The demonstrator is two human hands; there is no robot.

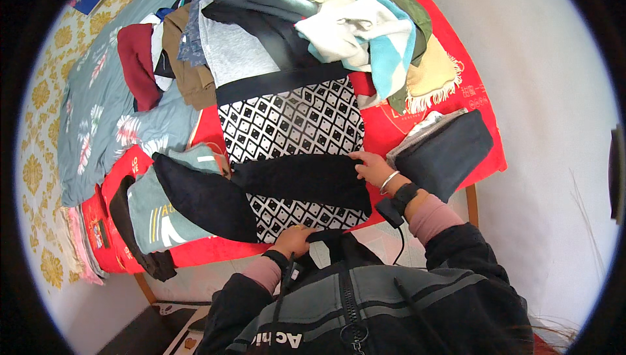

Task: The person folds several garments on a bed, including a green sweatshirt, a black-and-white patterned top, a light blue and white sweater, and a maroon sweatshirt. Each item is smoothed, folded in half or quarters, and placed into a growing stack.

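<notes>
A sweater (293, 120) with a black-and-white diamond pattern lies spread in front of me, its black hem band at the far side. One black sleeve (300, 176) is laid across its body, and the other black sleeve (202, 202) slants out to the left. At the near edge, my left hand (291, 242) is closed on the sweater by its black neckband. My right hand (375, 171) pinches the black cloth at the right side, where the crossing sleeve meets the body's edge. The fingertips of my left hand are partly hidden.
The sweater lies on a red-covered bed (482, 133). Loose clothes (261, 22) are heaped at the far side, including a white and light-blue piece (358, 29). Folded dark cloth (447, 153) sits at right. A green-grey garment (147, 211) and a floral quilt (111, 88) lie at left.
</notes>
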